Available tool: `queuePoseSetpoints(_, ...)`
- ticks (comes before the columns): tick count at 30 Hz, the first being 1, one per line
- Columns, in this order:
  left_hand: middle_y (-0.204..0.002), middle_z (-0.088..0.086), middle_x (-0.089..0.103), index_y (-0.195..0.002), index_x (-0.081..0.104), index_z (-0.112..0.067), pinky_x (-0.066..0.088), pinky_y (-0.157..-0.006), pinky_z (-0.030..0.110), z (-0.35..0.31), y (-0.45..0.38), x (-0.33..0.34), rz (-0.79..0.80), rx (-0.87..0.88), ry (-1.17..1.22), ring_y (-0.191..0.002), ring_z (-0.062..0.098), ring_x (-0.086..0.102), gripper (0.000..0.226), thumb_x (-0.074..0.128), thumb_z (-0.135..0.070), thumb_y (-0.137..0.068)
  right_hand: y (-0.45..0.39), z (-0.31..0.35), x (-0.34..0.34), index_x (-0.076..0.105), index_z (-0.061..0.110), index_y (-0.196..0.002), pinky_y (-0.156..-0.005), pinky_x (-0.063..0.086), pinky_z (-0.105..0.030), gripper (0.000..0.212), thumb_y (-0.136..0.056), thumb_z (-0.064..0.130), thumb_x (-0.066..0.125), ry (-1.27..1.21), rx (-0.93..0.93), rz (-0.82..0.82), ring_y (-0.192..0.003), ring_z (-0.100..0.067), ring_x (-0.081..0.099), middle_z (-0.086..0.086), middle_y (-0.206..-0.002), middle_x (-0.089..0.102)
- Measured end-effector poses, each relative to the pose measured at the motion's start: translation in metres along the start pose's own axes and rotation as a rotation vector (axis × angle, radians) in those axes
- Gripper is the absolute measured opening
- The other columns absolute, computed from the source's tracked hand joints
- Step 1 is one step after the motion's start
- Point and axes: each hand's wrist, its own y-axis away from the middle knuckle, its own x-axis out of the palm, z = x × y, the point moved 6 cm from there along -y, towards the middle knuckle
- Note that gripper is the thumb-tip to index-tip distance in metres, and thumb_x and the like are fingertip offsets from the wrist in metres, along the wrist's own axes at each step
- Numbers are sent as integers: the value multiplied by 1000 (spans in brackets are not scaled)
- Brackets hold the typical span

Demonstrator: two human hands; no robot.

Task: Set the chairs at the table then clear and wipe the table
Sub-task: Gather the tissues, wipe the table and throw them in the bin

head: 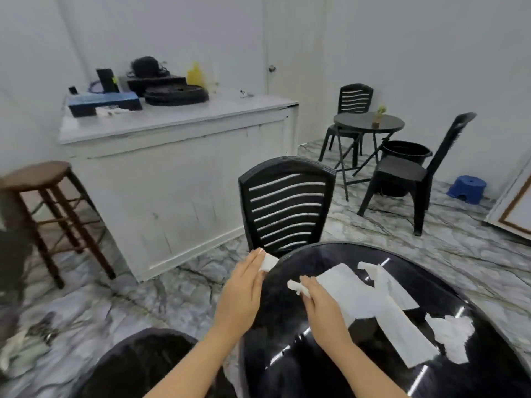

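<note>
A glossy black round table (316, 354) fills the lower right. Torn white paper pieces (373, 305) lie scattered across its top, one more scrap (451, 337) to the right. My left hand (244, 291) hovers at the table's left edge and pinches a small white paper scrap (268, 262). My right hand (321, 305) rests on the table and holds another crumpled paper scrap (297, 287). A black slatted plastic chair (284, 208) stands tucked at the table's far side. Another black chair's seat (138, 366) shows at the bottom left.
A white counter (178, 173) with boxes and black gear stands behind. A brown wooden stool (43, 202) is at left. A second small black table (369, 123) with two black chairs, a black bucket (408, 152) and a blue step stool (468, 188) sit at right.
</note>
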Motion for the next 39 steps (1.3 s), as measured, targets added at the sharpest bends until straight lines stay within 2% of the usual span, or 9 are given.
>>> queuePoseSetpoints(3, -139, -16, 34, -136, 33, -31, 17, -106, 3, 43, 24, -56, -64, -106, -46, -127, -11, 25, 44, 29, -44, -93, -3, 39, 61, 48, 15, -133, -111, 20, -20, 37, -97, 13, 43, -38, -63, 105, -139, -13, 29, 1, -143, 44)
queuePoseSetpoints(7, -137, -16, 34, -138, 40, -22, 22, -106, 11, 102, 71, -122, -102, -238, -145, -127, -4, 31, 57, 22, -48, -90, 8, 90, 144, 56, 18, -120, -93, 23, 1, 29, -95, 8, 44, -26, -186, 237, -113, -4, 43, 9, -119, 53)
queuePoseSetpoints(11, -137, -12, 39, -137, 43, -18, 26, -109, 22, 157, 125, -170, -91, -363, -213, -129, 5, 36, 49, 29, -39, -94, 26, 114, 229, 50, 12, -129, -108, 33, -29, 34, -95, 10, 44, 9, -191, 357, -126, -20, 46, -6, -136, 50)
queuePoseSetpoints(17, -143, 1, 44, -137, 44, -15, 24, -114, 28, 232, 198, -197, -5, -538, -272, -133, 12, 35, 51, 26, -36, -94, 56, 118, 320, 48, 15, -133, -109, 28, -28, 36, -97, 16, 43, 58, -143, 479, -136, -20, 36, -3, -141, 47)
queuePoseSetpoints(20, -144, -1, 43, -137, 43, -16, 21, -112, 25, 260, 222, -193, 27, -610, -289, -135, 13, 35, 56, 21, -41, -92, 63, 107, 349, 47, 15, -134, -108, 21, -20, 37, -97, 16, 42, 87, -116, 546, -141, -15, 26, -2, -145, 43)
queuePoseSetpoints(28, -147, -4, 38, -139, 39, -19, 9, -112, 21, 351, 267, -140, 17, -714, -279, -137, 8, 29, 40, 34, -23, -100, 45, 29, 440, 47, 15, -133, -107, 28, -25, 35, -98, 17, 39, 146, -84, 633, -140, -16, 27, -3, -143, 45)
queuePoseSetpoints(35, -148, -7, 38, -139, 38, -22, 7, -111, 17, 421, 327, -64, 47, -805, -251, -136, 3, 28, 40, 34, -23, -100, 64, -64, 519, 48, 17, -132, -110, 26, -29, 36, -97, 18, 42, 175, -47, 688, -140, -16, 27, 0, -144, 44)
queuePoseSetpoints(37, -153, -7, 28, -143, 28, -28, 5, -112, 22, 430, 344, -49, 108, -828, -277, -140, 6, 22, 45, 35, -30, -99, 76, -79, 530, 30, 23, -143, -116, 13, -39, 55, -92, 33, 51, 314, -114, 761, -145, -18, 11, 7, -153, 25)
queuePoseSetpoints(39, -158, -7, 6, -143, 3, -42, 2, -116, 36, 435, 359, -38, 227, -874, -341, -144, 13, 7, 57, 35, -44, -96, 86, -93, 535, 0, 31, -147, -116, 0, -48, 90, -81, 53, 57, 518, -150, 872, -144, -18, -11, 13, -154, -5)
